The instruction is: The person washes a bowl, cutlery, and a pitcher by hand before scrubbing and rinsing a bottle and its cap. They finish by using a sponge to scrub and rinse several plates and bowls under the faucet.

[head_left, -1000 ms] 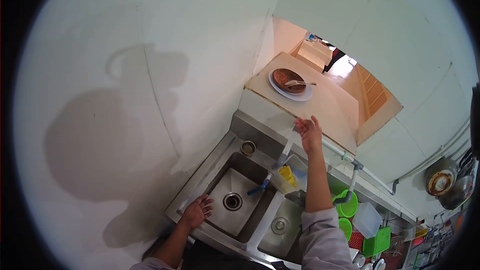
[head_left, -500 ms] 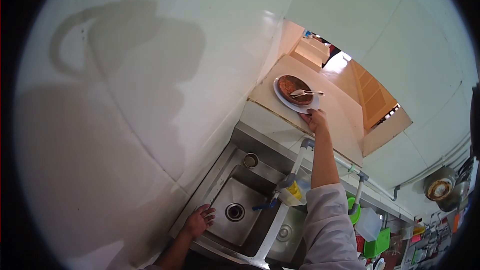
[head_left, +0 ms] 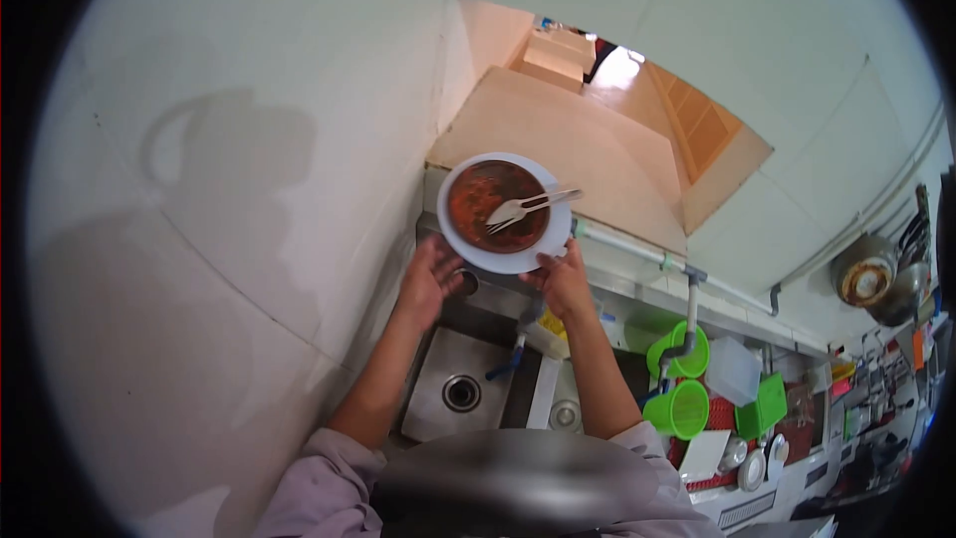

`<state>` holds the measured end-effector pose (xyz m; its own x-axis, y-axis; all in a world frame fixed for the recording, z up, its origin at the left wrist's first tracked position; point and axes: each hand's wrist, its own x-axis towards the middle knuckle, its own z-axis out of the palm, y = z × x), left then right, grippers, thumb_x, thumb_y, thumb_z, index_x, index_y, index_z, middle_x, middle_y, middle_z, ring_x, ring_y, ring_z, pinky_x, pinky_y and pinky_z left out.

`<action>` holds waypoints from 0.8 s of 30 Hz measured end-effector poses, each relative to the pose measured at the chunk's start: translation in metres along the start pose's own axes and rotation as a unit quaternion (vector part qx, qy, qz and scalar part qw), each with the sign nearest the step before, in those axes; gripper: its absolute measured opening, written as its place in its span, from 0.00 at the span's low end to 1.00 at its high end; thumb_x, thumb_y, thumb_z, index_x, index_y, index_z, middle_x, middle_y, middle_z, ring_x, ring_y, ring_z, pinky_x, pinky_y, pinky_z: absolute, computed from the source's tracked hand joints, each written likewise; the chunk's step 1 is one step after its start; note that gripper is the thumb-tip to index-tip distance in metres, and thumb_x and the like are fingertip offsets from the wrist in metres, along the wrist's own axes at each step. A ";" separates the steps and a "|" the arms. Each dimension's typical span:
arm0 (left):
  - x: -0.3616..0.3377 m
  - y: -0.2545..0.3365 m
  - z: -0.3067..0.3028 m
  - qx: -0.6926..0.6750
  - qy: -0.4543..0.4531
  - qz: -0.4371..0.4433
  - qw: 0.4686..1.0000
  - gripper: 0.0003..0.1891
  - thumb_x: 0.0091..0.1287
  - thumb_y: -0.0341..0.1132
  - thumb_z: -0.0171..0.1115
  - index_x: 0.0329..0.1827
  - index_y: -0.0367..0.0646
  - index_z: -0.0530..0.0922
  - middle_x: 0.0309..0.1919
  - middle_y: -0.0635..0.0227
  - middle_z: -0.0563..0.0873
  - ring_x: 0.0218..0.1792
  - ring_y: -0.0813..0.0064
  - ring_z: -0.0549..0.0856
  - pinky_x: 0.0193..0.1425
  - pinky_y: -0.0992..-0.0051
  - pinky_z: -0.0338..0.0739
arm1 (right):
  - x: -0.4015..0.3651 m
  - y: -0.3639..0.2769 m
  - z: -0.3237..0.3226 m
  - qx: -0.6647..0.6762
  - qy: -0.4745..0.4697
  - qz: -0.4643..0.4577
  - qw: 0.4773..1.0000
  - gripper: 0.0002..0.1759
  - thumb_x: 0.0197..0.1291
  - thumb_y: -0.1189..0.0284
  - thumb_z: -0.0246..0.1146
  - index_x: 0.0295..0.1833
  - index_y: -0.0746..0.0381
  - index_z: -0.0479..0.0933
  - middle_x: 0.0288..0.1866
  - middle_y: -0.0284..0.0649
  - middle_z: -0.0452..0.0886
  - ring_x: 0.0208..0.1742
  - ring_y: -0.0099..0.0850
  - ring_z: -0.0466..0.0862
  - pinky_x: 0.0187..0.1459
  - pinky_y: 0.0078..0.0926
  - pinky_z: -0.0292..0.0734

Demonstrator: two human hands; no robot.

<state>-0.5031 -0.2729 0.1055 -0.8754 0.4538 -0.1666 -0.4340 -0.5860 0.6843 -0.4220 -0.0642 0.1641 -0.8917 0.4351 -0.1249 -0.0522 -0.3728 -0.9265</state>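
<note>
While my right hand (head_left: 563, 284) grips the near rim of the white plate (head_left: 508, 263), closed on it with the thumb on top, my left hand (head_left: 428, 284) is spread wide beside the plate's left part, and I cannot tell whether it touches. The plate is up over the far end of the sink (head_left: 473, 347), with the brown bowl (head_left: 476, 201) on it. Reddish food shows in the bowl, and a spoon (head_left: 506, 211) and fork (head_left: 499, 227) lie across it, handles to the right, past the plate's edge. The ledge (head_left: 568, 144) is beyond the sink. At the sink, the blue tap (head_left: 506, 365) is below my right hand, near something yellow (head_left: 553, 322). To the sink's right I have two green tubs (head_left: 680, 408), with a clear box (head_left: 733, 371) beside them; farther right of the sink, pans (head_left: 864, 281) hang by the wall.
</note>
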 end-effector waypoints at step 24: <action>-0.216 -0.120 -0.179 0.328 0.119 -0.148 0.925 0.30 0.70 0.41 0.58 0.69 0.37 0.60 0.60 0.58 0.73 0.61 0.68 0.73 0.64 0.70 0.68 | -0.149 0.253 -0.115 -0.214 -0.216 0.314 0.899 0.25 0.64 0.82 0.53 0.65 0.58 0.58 0.42 0.45 0.82 0.39 0.36 0.85 0.34 0.36 0.86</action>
<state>-0.2998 -0.4214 -0.0676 -0.7942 0.3234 -0.5144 -0.5086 0.1094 0.8540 -0.2506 -0.1292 -0.0929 -0.7814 -0.1442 -0.6071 0.6180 -0.0438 -0.7850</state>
